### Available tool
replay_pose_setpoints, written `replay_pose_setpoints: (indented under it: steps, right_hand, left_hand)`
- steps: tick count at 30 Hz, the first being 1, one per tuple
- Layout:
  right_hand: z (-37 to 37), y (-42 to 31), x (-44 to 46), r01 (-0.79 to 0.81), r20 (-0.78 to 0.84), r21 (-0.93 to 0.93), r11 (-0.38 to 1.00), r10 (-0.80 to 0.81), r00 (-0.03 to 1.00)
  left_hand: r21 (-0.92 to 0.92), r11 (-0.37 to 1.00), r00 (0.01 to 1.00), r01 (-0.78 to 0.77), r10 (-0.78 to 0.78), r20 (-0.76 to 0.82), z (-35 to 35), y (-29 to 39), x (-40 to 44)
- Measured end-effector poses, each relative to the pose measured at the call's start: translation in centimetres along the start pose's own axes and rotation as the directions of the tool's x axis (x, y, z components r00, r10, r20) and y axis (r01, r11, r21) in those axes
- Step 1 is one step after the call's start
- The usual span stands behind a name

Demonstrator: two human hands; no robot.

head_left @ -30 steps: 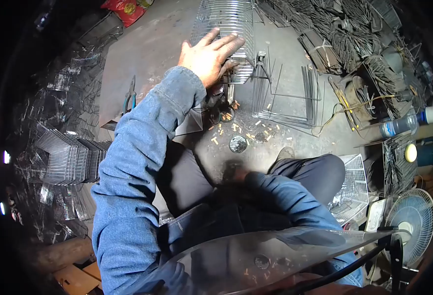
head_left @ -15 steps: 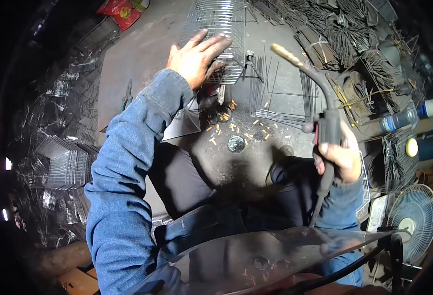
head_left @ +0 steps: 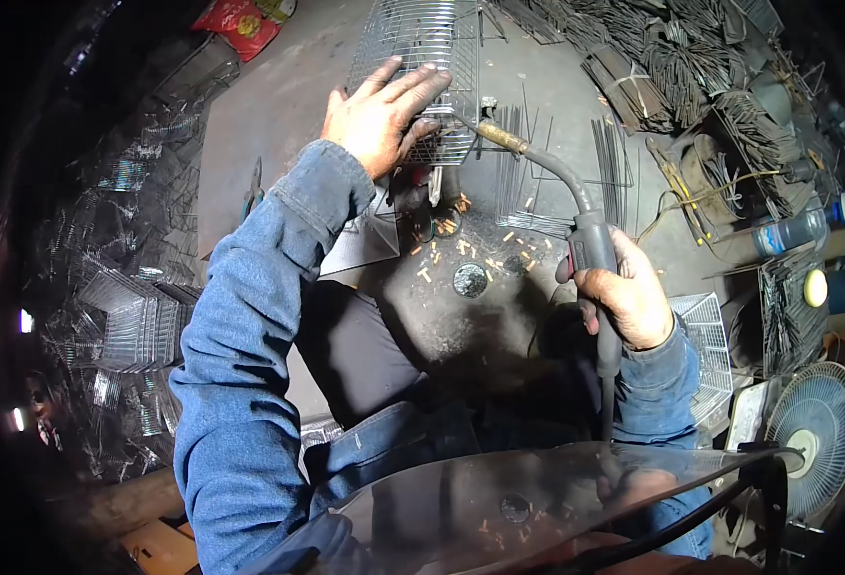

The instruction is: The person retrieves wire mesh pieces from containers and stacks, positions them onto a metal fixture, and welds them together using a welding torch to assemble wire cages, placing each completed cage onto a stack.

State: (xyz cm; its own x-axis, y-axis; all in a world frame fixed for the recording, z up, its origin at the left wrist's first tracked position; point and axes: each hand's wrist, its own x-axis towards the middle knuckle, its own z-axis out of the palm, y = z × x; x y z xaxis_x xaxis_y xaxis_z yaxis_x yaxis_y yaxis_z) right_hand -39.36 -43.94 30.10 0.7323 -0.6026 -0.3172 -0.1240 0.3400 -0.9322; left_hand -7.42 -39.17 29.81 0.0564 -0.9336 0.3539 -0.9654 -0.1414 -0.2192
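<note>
My left hand (head_left: 374,125) lies with fingers stretched across the lower part of a shiny wire rack (head_left: 417,34), steadying contact from above; the thumb points toward the rack's near end. In my right hand (head_left: 628,292) is a welding torch (head_left: 564,172), gripped round its dark handle, with a finger by the red trigger. The torch's curved neck bends left, and its brassy nozzle ends close to the rack's right edge. Whether the tip touches the wire I cannot tell.
Cut wire rods (head_left: 614,163) lie right of the rack. Cigarette butts surround a small round tin (head_left: 470,280) on the floor. Pliers (head_left: 254,187) lie at left, near stacked wire baskets (head_left: 139,326). A fan (head_left: 813,422) and water bottle (head_left: 791,235) stand right; a clear visor (head_left: 461,498) crosses below.
My right hand has moved the welding torch left, bringing its nozzle from well right of the wire rack to the rack's right edge. My left hand stays on the rack.
</note>
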Motion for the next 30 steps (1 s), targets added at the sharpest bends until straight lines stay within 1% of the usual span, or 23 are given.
replay_pose_setpoints:
  steps: [1, 4, 5, 8, 11, 14, 15, 18, 21, 23, 24, 26, 29, 30]
  right_hand:
    - [0.0, 0.1, 0.1, -0.002, 0.001, -0.005, 1.000, 0.002, 1.000]
    - [0.1, 0.1, 0.0, 0.005, -0.004, -0.001, 1.000, -0.005, 1.000]
    - [-0.1, 0.0, 0.0, -0.023, 0.028, -0.014, 1.000, 0.023, 0.999]
    - [-0.1, 0.3, 0.1, -0.008, 0.049, -0.006, 1.000, 0.008, 0.999]
    - [-0.3, 0.5, 0.1, 0.014, 0.059, 0.005, 1.000, -0.015, 0.998]
    - [-0.2, 0.5, 0.1, 0.010, 0.057, -0.009, 1.000, -0.010, 0.998]
    - [-0.2, 0.4, 0.1, 0.011, 0.057, -0.010, 1.000, -0.010, 0.998]
    - [-0.1, 0.4, 0.1, 0.010, 0.050, -0.020, 1.000, -0.009, 0.999]
    - [0.3, 0.3, -0.1, 0.004, 0.026, -0.056, 0.998, -0.003, 1.000]
    - [0.7, -0.1, -0.3, -0.004, 0.002, -0.095, 0.995, 0.004, 1.000]
    - [0.7, -0.1, -0.4, 0.019, -0.004, -0.068, 0.997, -0.019, 1.000]
    - [0.5, -0.2, -0.6, 0.065, -0.013, -0.020, 0.998, -0.065, 0.998]
    - [1.4, -0.8, -1.2, 0.062, -0.037, -0.003, 0.998, -0.062, 0.997]
    - [1.7, -0.8, -1.2, 0.063, -0.032, -0.029, 0.998, -0.064, 0.997]
  left_hand:
    - [-0.006, 1.000, 1.000, -0.002, 0.002, -0.004, 0.0, 0.0, 0.0]
    - [0.104, 0.994, 0.995, 0.029, -0.039, 0.094, 0.0, 0.0, 0.0]
    - [0.069, 0.997, 0.997, 0.020, -0.025, 0.071, 0.0, -0.1, 0.0]
    - [-0.036, 0.999, 1.000, -0.011, 0.011, 0.001, -0.1, -0.3, 0.0]
    - [0.009, 1.000, 1.000, 0.013, -0.013, 0.017, 0.2, -0.3, -0.1]
    - [0.004, 1.000, 1.000, 0.013, -0.013, 0.014, -0.3, -0.1, -0.2]
    - [0.025, 0.999, 0.999, 0.020, -0.021, 0.039, -0.2, -0.1, -0.1]
    - [-0.007, 1.000, 1.000, -0.001, 0.000, -0.013, 0.3, -0.4, -0.1]
    - [-0.010, 1.000, 0.999, 0.014, -0.013, 0.035, 0.0, -0.3, 0.0]
    - [0.012, 1.000, 1.000, -0.004, 0.004, -0.007, 0.0, -0.2, -0.1]
    - [0.025, 1.000, 0.999, -0.012, 0.013, -0.029, 0.0, -0.1, -0.1]
    - [-0.018, 1.000, 1.000, 0.002, -0.003, -0.014, -0.3, 0.1, 0.0]
    - [-0.089, 0.995, 0.998, 0.050, -0.048, 0.027, -0.7, 0.3, 0.0]
    - [-0.112, 0.991, 0.997, 0.069, -0.065, 0.044, -0.8, 0.3, 0.1]
